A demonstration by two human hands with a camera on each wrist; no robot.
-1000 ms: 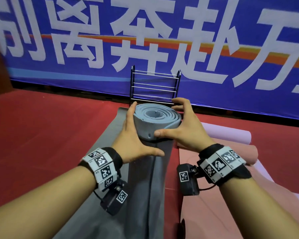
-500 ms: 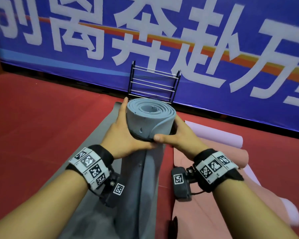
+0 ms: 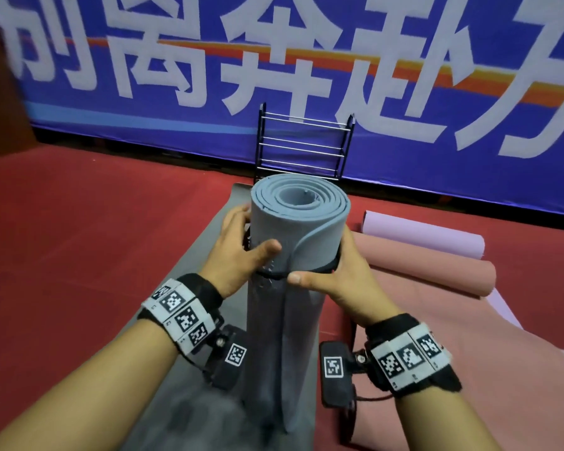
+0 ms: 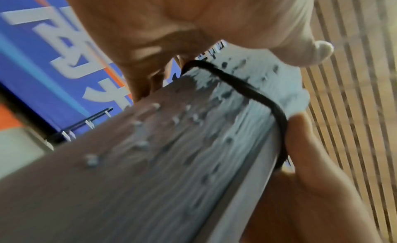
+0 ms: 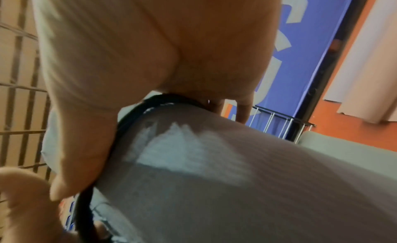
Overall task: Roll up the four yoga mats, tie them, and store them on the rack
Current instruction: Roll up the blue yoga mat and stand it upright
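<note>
both hands, left hand [image 3: 238, 255] at 9 and right hand [image 3: 336, 275] at 3 o'clock, are wrapped round the upright grey mat [image 3: 298, 229], and only the wrist cams really show the black band [image 4: 247, 88] under the fingers

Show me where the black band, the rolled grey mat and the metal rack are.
black band [image 4: 253, 92]: left wrist view, on the strap crossing the roll.
grey mat [image 3: 302, 229]: head view, on the roll's outer wrap.
metal rack [image 3: 303, 148]: head view, on its middle rungs.

We note an indoor sports or event hall: red carpeted floor [image 3: 79, 239], large blue printed banner [image 3: 404, 151], yoga mats [image 3: 420, 239] laid out.
</note>
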